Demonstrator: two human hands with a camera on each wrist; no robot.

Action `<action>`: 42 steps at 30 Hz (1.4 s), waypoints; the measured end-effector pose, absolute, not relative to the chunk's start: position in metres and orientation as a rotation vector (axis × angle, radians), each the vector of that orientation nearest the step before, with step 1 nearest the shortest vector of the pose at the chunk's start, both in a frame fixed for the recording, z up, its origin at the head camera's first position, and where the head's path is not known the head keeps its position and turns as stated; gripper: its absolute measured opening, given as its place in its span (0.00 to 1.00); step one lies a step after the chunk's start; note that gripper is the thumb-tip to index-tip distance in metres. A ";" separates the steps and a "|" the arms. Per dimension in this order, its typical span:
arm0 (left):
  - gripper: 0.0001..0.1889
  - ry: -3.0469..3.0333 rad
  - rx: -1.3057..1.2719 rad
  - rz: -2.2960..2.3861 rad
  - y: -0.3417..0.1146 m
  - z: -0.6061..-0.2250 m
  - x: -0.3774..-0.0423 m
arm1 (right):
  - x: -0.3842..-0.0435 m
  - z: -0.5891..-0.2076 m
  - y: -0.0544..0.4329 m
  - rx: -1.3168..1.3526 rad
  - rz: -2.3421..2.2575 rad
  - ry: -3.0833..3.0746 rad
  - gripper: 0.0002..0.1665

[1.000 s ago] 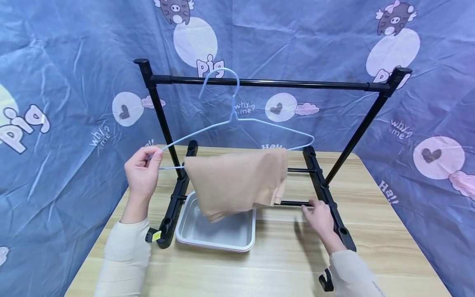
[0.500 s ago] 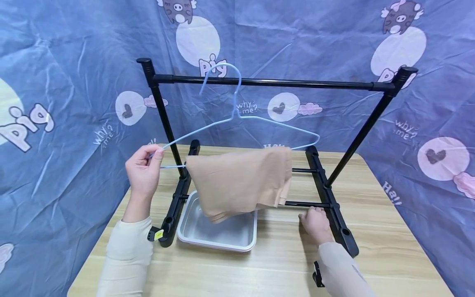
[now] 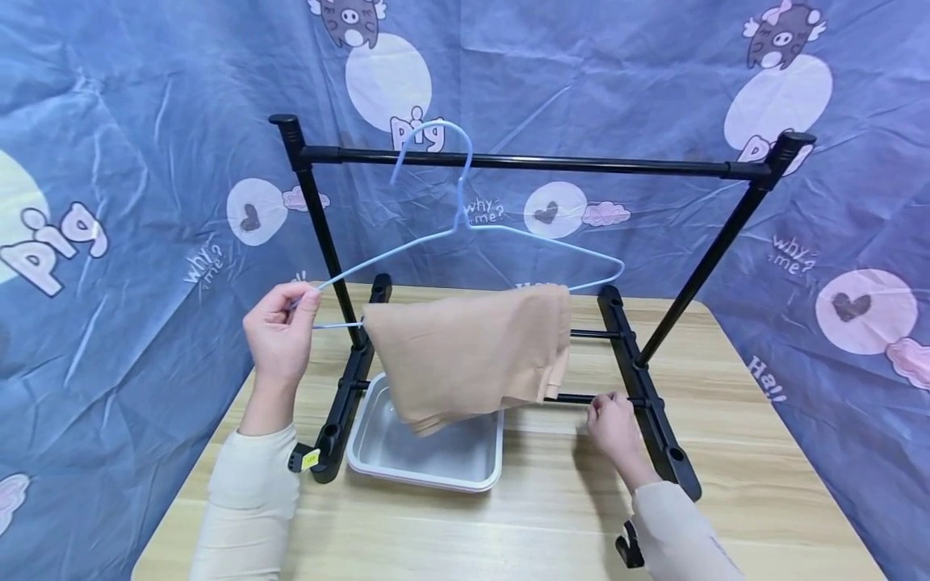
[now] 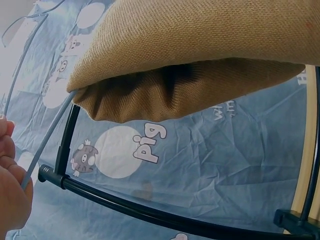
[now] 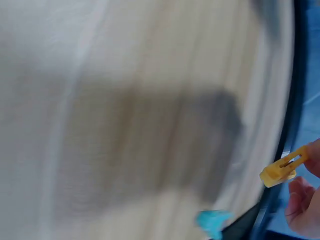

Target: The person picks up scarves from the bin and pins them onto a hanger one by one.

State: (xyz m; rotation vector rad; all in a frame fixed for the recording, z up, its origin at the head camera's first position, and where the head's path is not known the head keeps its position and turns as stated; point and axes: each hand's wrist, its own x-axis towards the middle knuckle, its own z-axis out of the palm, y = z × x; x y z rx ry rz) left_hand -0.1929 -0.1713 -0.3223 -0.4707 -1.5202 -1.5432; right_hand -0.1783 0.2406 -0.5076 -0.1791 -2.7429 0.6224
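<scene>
My left hand pinches the left corner of a light blue wire hanger between thumb and fingers. A folded tan cloth drapes over the hanger's lower bar. In the left wrist view the cloth sags from the bar, its underside in wrinkles. Low at the right, near the rack's front crossbar, my right hand holds a small yellow clothespin between thumb and finger, as the right wrist view shows. The head view hides that clothespin. The hanger's hook appears in front of the rack's top rail.
A black rack stands on the wooden table. A light grey tray sits below the cloth at the rack's left foot. Near the rack lies a small teal object, blurred. A blue patterned curtain surrounds the table.
My right hand reaches down by the front crossbar, then rises slightly, now with a yellow clothespin in its fingers. The left hand, hanger and cloth stay nearly still.
</scene>
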 end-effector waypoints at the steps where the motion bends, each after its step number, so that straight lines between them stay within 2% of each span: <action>1: 0.03 -1.516 -0.466 -1.556 -0.171 -0.322 -0.193 | -0.177 -0.502 0.240 -0.163 0.655 -2.712 0.06; 9: 0.03 -1.523 -0.442 -1.555 -0.169 -0.323 -0.192 | -0.166 -0.449 0.237 0.007 0.805 -2.502 0.03; 14: 0.03 -1.522 -0.445 -1.576 -0.167 -0.323 -0.191 | -0.162 -0.410 0.235 0.224 1.046 -2.360 0.03; 23: 0.03 -1.514 -0.470 -1.590 -0.164 -0.324 -0.193 | -0.152 -0.339 0.218 0.528 1.682 -2.157 0.15; 27: 0.03 -1.530 -0.467 -1.576 -0.163 -0.324 -0.194 | -0.152 -0.314 0.206 0.640 1.821 -2.185 0.19; 33: 0.02 -1.567 -0.461 -1.577 -0.159 -0.324 -0.195 | -0.164 -0.292 0.167 0.768 1.756 -2.317 0.21; 38: 0.02 -1.556 -0.489 -1.588 -0.153 -0.324 -0.197 | -0.180 -0.283 0.127 0.853 1.697 -2.311 0.17; 42: 0.07 -1.548 -0.506 -1.584 -0.149 -0.323 -0.198 | -0.191 -0.280 0.102 0.847 1.695 -2.273 0.14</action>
